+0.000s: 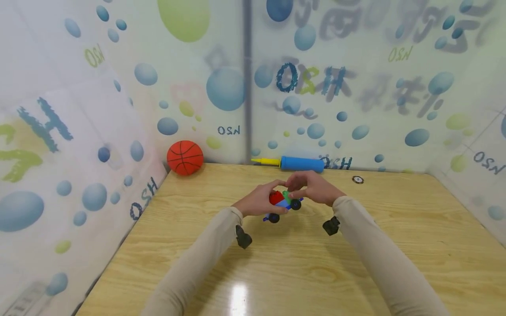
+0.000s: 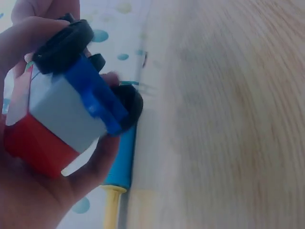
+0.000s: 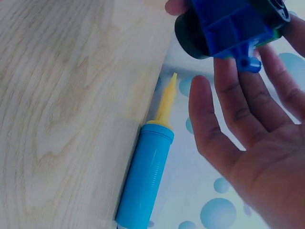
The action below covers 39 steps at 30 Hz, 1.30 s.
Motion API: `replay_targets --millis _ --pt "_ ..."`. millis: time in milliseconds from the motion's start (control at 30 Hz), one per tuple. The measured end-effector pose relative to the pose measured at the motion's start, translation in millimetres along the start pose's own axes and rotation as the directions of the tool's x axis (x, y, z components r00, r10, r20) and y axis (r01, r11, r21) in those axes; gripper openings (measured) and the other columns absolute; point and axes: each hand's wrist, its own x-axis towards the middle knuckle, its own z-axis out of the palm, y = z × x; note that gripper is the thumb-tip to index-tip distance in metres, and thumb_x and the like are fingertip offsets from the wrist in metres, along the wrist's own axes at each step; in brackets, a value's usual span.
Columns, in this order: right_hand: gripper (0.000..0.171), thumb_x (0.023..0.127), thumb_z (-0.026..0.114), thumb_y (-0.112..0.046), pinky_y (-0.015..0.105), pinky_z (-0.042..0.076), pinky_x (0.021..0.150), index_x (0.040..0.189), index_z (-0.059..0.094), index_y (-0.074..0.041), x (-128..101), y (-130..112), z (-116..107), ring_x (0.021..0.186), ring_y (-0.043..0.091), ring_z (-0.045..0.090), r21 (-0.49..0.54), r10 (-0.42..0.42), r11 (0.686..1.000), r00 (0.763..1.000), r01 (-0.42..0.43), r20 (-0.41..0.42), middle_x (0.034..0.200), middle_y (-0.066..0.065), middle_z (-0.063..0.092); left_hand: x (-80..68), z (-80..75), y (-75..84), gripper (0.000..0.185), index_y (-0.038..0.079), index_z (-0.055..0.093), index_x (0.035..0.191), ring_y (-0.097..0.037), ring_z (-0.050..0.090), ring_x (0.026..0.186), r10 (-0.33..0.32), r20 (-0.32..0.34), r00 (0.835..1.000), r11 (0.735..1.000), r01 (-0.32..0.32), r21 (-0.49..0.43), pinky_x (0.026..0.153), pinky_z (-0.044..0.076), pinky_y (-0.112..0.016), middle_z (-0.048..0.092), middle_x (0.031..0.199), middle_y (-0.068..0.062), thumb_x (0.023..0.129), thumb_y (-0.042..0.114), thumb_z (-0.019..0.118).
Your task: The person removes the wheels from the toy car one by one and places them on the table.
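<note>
A toy car point(image 1: 283, 203) built of blocks is held above the table, tilted, with red, green and light blue parts, a blue chassis and black wheels. My left hand point(image 1: 258, 201) grips its red end, the thumb along the near side. At the green end, my right hand point(image 1: 315, 188) holds it between thumb and fingers. The left wrist view shows a red block point(image 2: 40, 145) against the left palm and a pale block beside the blue chassis point(image 2: 95, 95). In the right wrist view a small blue peg point(image 3: 249, 64) sticks out from the underside; the little finger stands apart from the car.
A blue hand pump point(image 1: 302, 164) with a yellow nozzle lies along the wall at the back of the wooden table point(image 1: 284, 272). An orange-red basketball point(image 1: 185, 158) sits in the back left corner. A round dark-rimmed chip point(image 1: 357, 179) lies at the back right.
</note>
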Motion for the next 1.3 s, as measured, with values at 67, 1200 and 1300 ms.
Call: replay_targets --millis 67,1200,1300 --pt "0.016 0.091 0.073 -0.014 0.042 0.056 0.09 0.104 0.068 -0.007 1.2 -1.2 1.0 0.095 0.021 0.067 0.003 -0.011 1.0 1.0 0.011 -0.008 0.101 0.009 0.073 1.5 1.2 -2.0 0.075 0.026 0.04 0.149 -0.021 0.061 0.1 -0.001 -0.007 1.0 0.999 0.001 -0.043 0.084 0.056 -0.03 0.066 0.121 -0.01 0.085 0.034 0.079" --pt "0.029 0.093 0.072 -0.014 0.032 0.058 0.066 0.121 0.065 -0.009 -10.0 7.6 34.1 0.072 0.017 0.065 0.113 -0.087 0.985 0.945 0.128 -0.314 0.091 0.016 0.07 -4.3 16.1 -14.9 0.054 0.039 0.05 0.143 -0.017 0.066 0.095 -0.009 -0.236 0.972 0.934 -0.076 -0.35 0.085 0.056 -0.031 0.063 0.125 -0.005 0.095 0.025 0.07" --pt "0.029 0.094 0.071 -0.014 0.033 0.055 0.061 0.122 0.065 -0.009 -7.8 7.6 37.2 0.067 0.026 0.065 0.144 -0.081 0.981 0.95 0.13 -0.303 0.089 0.02 0.069 -4.4 19.9 -13.2 0.053 0.036 0.05 0.144 -0.016 0.067 0.093 -0.025 -0.24 0.97 0.92 -0.072 -0.385 0.085 0.056 -0.03 0.064 0.122 -0.008 0.095 0.026 0.069"
